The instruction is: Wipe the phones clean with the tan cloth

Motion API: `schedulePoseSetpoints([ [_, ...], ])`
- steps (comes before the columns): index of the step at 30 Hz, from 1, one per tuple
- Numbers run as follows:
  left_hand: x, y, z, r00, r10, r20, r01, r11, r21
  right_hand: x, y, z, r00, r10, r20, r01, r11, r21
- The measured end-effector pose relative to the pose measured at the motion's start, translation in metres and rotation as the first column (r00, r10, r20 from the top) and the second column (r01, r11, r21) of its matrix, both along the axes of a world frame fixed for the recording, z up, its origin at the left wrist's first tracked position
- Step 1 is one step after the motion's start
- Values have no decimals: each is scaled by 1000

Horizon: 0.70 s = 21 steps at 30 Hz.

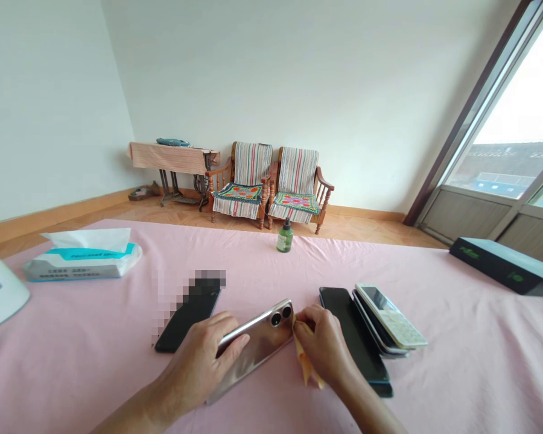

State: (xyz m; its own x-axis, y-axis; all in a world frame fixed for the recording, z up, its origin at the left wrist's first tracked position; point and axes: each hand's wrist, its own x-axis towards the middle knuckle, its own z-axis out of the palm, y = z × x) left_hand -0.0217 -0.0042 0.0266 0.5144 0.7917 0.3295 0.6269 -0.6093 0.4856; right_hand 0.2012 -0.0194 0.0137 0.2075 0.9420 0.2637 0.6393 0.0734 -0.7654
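Observation:
My left hand [203, 364] grips a shiny pinkish-gold smartphone [265, 337] lying back side up, its twin camera lenses pointing away from me. My right hand [328, 343] is closed on a small yellowish cloth [305, 361] pressed against the phone's right edge near the cameras. Both hands are low over the pink tablecloth [457, 361]. A black phone [187, 313] lies face up just left of my left hand.
Right of my right hand lies a row of phones [371, 328], among them a white keypad phone [391, 316]. A tissue pack [84, 256] sits far left, a small green bottle [285, 235] at the far edge, a dark box [507, 265] far right, a white object [0, 289] at left.

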Motion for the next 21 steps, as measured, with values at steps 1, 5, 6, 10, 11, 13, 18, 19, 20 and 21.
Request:
schedulePoseSetpoints([
  [1, 0, 0, 0, 1000, -5, 1, 5, 1000, -2, -1, 0, 0, 1000, 5, -22, -5, 1000, 14],
  [5, 0, 0, 0, 1000, -21, 10, 21, 1000, -4, -5, 3, 2, 985, 40, -168, -19, 992, 125],
  [6, 0, 0, 0, 1000, -23, 11, 23, 1000, -6, -5, 3, 1, 984, 43, -170, -23, 992, 120],
  [10, -1, 0, 1, 1000, -5, 4, 5, 1000, -14, 0, 2, -2, 998, 32, -55, -32, 999, -9],
  [11, -1, 0, 2, 1000, -2, 2, 2, 1000, -14, 2, 1, -3, 999, 32, -39, -33, 999, -23],
  [13, 0, 1, 2, 1000, 3, 3, -3, 1000, -2, 4, 0, -4, 999, 34, -27, -35, 999, -26],
  [18, 1, 0, 3, 1000, 2, 5, -2, 1000, 28, -1, 1, 0, 995, 43, -86, -40, 999, 37],
  [19, 1, 0, 3, 1000, -2, 9, 2, 999, 36, -1, 2, 0, 992, 48, -119, -41, 997, 62],
  [20, 1, 0, 3, 1000, -4, 14, 4, 999, 42, -2, 2, 1, 988, 53, -145, -43, 996, 77],
  [21, 2, 0, 3, 1000, -6, 18, 5, 999, 46, -2, 3, 1, 986, 58, -158, -46, 996, 80],
])
